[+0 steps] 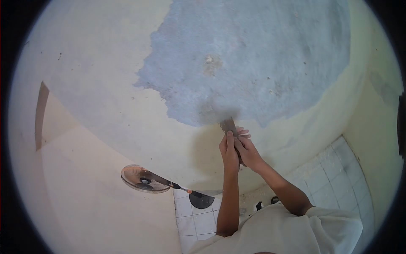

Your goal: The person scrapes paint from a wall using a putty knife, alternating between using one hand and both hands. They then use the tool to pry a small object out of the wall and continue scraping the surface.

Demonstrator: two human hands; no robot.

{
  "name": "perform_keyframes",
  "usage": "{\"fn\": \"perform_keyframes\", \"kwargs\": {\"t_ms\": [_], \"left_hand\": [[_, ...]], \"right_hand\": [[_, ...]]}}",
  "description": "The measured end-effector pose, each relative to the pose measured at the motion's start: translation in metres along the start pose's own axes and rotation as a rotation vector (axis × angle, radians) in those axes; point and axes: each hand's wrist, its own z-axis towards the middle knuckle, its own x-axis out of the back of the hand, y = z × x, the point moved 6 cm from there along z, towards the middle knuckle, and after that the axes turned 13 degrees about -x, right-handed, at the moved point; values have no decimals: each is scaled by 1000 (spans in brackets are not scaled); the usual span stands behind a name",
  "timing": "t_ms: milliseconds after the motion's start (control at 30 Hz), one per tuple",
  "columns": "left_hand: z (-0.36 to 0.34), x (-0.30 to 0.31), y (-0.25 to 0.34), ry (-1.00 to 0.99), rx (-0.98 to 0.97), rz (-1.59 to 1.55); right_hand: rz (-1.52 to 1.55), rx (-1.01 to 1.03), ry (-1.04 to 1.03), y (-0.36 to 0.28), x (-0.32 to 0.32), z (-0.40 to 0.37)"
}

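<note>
Both my hands are wrapped around a scraper [228,125] with a wide, flat, dark blade. My left hand [229,154] grips it from the left, thumb lying up along the tool. From the right, my right hand [249,153] closes over the handle, with some fingertips showing past the far side. The blade points up at the lower edge of a blue-grey patch [253,63] on the wall, where the cream paint layer is gone. Whether the blade touches the wall is hard to tell. Most of the handle is hidden in my hands.
Cream paint [97,63] with a ragged border surrounds the patch. At lower left stands a fan [146,180] on a dark base [201,200]. White floor tiles [334,169] lie below, with small debris near the wall. A brown strip [41,116] marks the left wall.
</note>
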Motion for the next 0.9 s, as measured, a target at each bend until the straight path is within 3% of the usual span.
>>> {"fn": "perform_keyframes", "kwargs": {"t_ms": [100, 200, 300, 367, 433, 533, 733, 900], "left_hand": [[43, -21, 49, -39, -106, 55], [86, -23, 98, -139, -28, 217], [114, -22, 166, -20, -199, 508], [116, -29, 204, 111, -456, 727], [107, -44, 237, 275, -840, 924], [102, -58, 256, 90, -1287, 1600], [135, -57, 269, -241, -1507, 1503], [159, -60, 264, -365, -1565, 1461]], "right_hand": [[-13, 39, -89, -60, -13, 16], [143, -12, -294, -111, -40, 20], [258, -101, -494, -157, -57, 19], [376, -146, -647, -178, -67, 27], [560, -179, -829, -196, -78, 34], [665, -135, -972, -224, -91, 34], [770, -143, -1040, -239, -108, 58], [843, -35, -985, -258, -102, 36]]}}
